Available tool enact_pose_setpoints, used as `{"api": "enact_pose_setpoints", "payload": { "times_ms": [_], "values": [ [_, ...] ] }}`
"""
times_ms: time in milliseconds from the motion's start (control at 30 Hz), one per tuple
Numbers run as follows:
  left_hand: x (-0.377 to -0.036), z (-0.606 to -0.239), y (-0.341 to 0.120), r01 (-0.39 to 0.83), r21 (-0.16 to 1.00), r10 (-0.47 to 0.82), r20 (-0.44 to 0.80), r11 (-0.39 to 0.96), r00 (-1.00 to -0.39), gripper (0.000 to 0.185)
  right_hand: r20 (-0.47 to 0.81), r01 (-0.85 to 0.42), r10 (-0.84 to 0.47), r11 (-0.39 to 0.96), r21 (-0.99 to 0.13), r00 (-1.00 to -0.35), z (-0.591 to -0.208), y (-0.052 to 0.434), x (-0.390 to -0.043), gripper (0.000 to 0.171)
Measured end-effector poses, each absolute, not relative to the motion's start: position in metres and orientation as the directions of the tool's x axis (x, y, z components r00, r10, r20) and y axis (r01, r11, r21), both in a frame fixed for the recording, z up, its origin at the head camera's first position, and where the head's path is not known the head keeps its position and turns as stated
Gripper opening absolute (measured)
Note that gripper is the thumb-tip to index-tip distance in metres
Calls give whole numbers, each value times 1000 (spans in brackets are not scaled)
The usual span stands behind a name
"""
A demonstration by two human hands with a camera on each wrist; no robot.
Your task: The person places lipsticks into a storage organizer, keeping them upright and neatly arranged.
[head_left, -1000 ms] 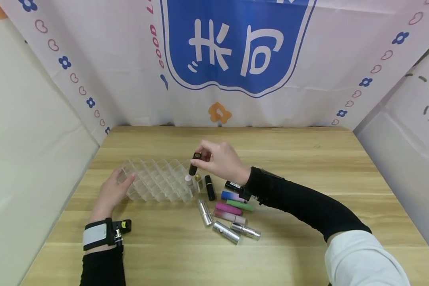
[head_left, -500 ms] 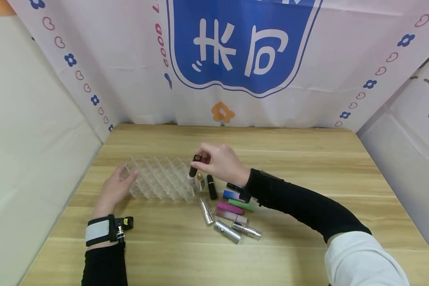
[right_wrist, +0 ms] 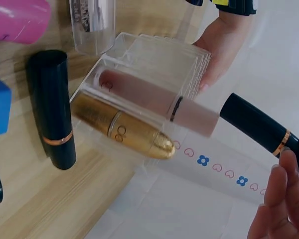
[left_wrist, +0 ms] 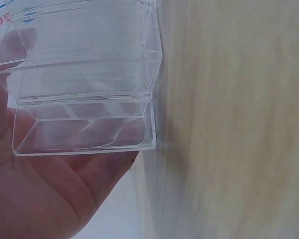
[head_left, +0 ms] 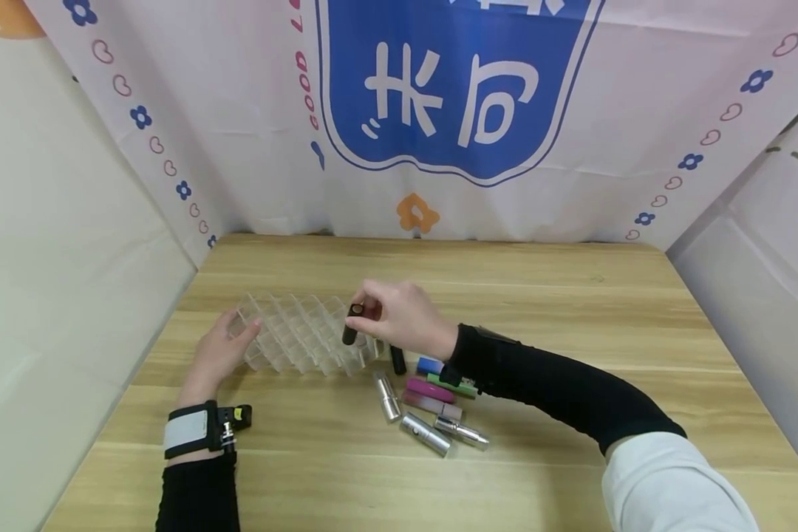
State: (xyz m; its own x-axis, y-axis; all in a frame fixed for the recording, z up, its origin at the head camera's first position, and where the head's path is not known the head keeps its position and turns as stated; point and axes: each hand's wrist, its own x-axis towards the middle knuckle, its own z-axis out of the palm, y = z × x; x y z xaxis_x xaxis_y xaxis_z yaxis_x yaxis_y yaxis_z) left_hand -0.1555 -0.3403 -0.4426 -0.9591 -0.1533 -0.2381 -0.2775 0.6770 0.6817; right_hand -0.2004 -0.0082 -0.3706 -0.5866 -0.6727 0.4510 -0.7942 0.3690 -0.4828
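Observation:
My right hand point(head_left: 406, 319) pinches a black lipstick point(right_wrist: 254, 119) with a gold band, holding it tilted above the right end of a clear lipstick organizer point(head_left: 291, 341). In the right wrist view its lower end is close to the top of a pale pink tube point(right_wrist: 144, 97) standing in the organizer. Beside that, a gold lipstick point(right_wrist: 119, 127) fills another compartment. My left hand point(head_left: 216, 353) grips the organizer's left end; the left wrist view shows the thumb and fingers around its clear wall point(left_wrist: 84, 124).
Right of the organizer lie another black lipstick point(head_left: 397, 360), a blue tube point(head_left: 428, 366), a green tube point(head_left: 454, 386), a magenta tube point(head_left: 431, 389), a pink-white tube point(head_left: 432, 405) and several silver lipsticks point(head_left: 425, 434). A printed cloth point(head_left: 259, 162) hangs behind the wooden table point(head_left: 539, 281).
My right hand has moved the black lipstick slightly left and nearer to me over the organizer. The left hand keeps its grip; the head view has shifted a little.

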Motion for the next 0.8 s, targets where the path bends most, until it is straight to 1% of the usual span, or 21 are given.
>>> {"api": "enact_pose_setpoints", "payload": {
  "times_ms": [333, 600, 800],
  "values": [
    [-156, -447, -339, -278, 678, -155, -237, 680, -959, 93, 398, -811, -718, 421, -405, -571, -389, -17, -195, 20],
    [-152, -443, -339, -294, 667, -165, -251, 684, -954, 93, 348, -820, -754, 436, -370, -557, -403, -24, -192, 20],
    [-156, -442, -338, -291, 669, -161, -250, 684, -955, 93, 351, -833, -762, 442, -332, -544, -409, -25, -194, 18]
  ]
}}
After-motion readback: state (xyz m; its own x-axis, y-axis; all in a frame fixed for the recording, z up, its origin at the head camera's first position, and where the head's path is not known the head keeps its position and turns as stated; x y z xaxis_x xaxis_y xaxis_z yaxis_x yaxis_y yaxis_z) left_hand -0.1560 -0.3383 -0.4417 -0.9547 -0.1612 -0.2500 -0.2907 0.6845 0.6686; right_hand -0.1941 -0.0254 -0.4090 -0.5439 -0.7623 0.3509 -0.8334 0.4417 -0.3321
